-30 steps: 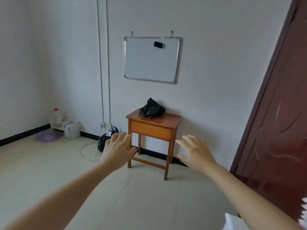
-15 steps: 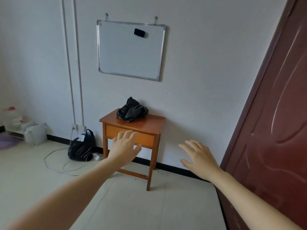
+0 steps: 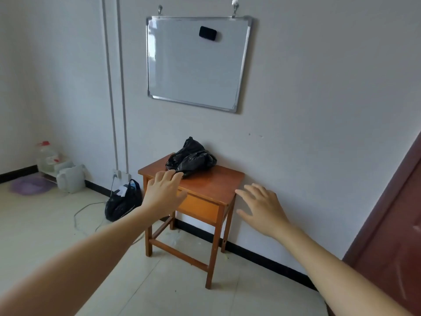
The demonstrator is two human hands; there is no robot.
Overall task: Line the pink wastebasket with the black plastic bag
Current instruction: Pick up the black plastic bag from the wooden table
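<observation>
Two bare forearms stretch toward a small wooden table (image 3: 218, 185) against a white wall, both hands spread flat with fingers apart and nothing in either grasp. The left hand (image 3: 165, 193) reaches over the table's front left corner, its fingertips just short of the crumpled black plastic bag (image 3: 192, 158); whether they touch the plastic cannot be told from this angle. The right hand (image 3: 262, 208) hangs off the table's right front corner, well apart from the bag.

The black plastic bag lies bunched and unopened on the back half of the table, close to the wall. The pink wastebasket it is meant to line is nowhere in sight, so by all appearances the job has barely begun: the bag is not yet picked up, and shaking it open, finding the basket, seating the bag inside and folding its mouth over the rim all seem to lie ahead.

On the floor to the left of the table sits a second, filled dark bag (image 3: 123, 201) beside a wall socket (image 3: 117, 173), with a loose cable (image 3: 86, 207) trailing from it. Farther left of the table, along the skirting, stand a white jug (image 3: 71, 179), a clear water bottle (image 3: 46, 153) and a purple basin (image 3: 30, 184). Above the table hangs a whiteboard (image 3: 196, 62) with a black eraser (image 3: 207, 33) stuck to it; to the right of the table, a dark red door (image 3: 396, 224) fills the edge of view.
</observation>
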